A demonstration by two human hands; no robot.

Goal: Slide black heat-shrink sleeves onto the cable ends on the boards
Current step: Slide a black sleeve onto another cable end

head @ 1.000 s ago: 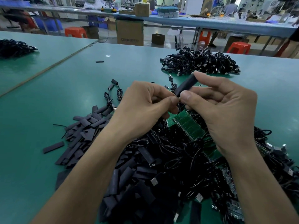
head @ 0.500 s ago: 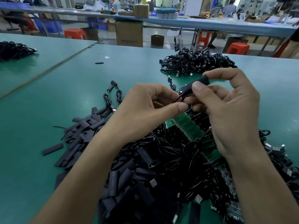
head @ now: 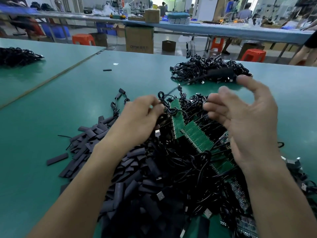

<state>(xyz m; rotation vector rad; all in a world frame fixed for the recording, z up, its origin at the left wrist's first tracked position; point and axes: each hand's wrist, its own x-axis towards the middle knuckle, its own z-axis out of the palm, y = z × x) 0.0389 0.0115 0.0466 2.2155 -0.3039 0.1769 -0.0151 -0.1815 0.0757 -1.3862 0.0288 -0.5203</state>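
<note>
The green table [head: 51, 103] stands in a busy factory hall. Near its front edge lies a tangle of black cables [head: 180, 169] wired to green boards [head: 195, 136], with a heap of loose heat-shrink sleeves [head: 96, 136] just to its left.

A second ago both hands were raised together over the tangle. The right pinched a sleeve while the left fed a cable end into it. Now they are apart. The right hand [head: 248, 121] is open, its fingers spread and blurred, and it holds nothing. Beyond its fingertips the sleeved cable end [head: 221, 73] shows as a dark streak over the far pile of cables [head: 197, 69] toward the table's far edge (it looks airborne, with a thin lead trailing back toward the boards, though the blur leaves that unsure). The left hand [head: 140, 117] has dropped to the far end of the nearest board, its fingers curled into the cable loops there. I cannot tell whether it has one pinched.

I judge that one sleeve is on and that cable has been cast aside, so one round is closed and the next is opening. The left hand needs to single out a bare end. The right hand needs a fresh sleeve from the heap, which lies on the left hand's side of the tangle. So many loose sleeves remain that the job looks far from done.
</note>
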